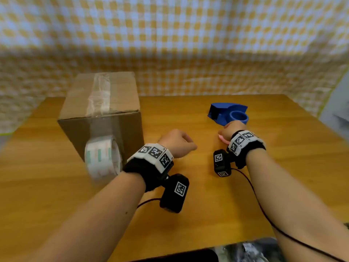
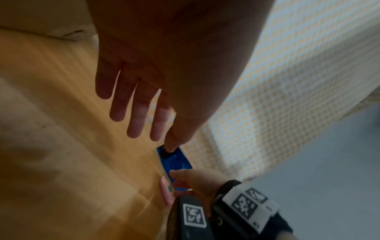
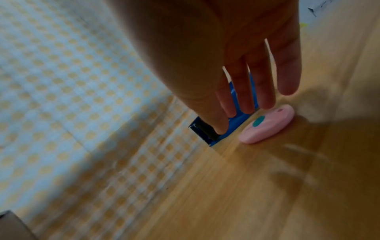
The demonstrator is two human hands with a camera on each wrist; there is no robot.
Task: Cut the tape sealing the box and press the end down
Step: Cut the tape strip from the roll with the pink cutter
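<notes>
A cardboard box [image 1: 102,118] stands at the table's left. Clear tape [image 1: 100,95] runs over its top and down its front face to a white tape roll [image 1: 103,157] resting on the table against that face. A pink oval cutter [image 3: 267,126] with a teal button lies flat on the table. My right hand [image 3: 246,104] hovers just over it with fingers straight, holding nothing. In the head view the cutter [image 1: 223,139] peeks out under the right hand [image 1: 233,130]. My left hand [image 1: 177,144] hangs above the table's middle, its fingers [image 2: 135,113] loose and empty.
A blue tape dispenser [image 1: 228,114] with a toothed edge lies just beyond the cutter, seen as well in the right wrist view [image 3: 207,134]. The wooden table [image 1: 188,214] is backed by checkered cloth [image 1: 188,44]. Camera cables trail from both wrists.
</notes>
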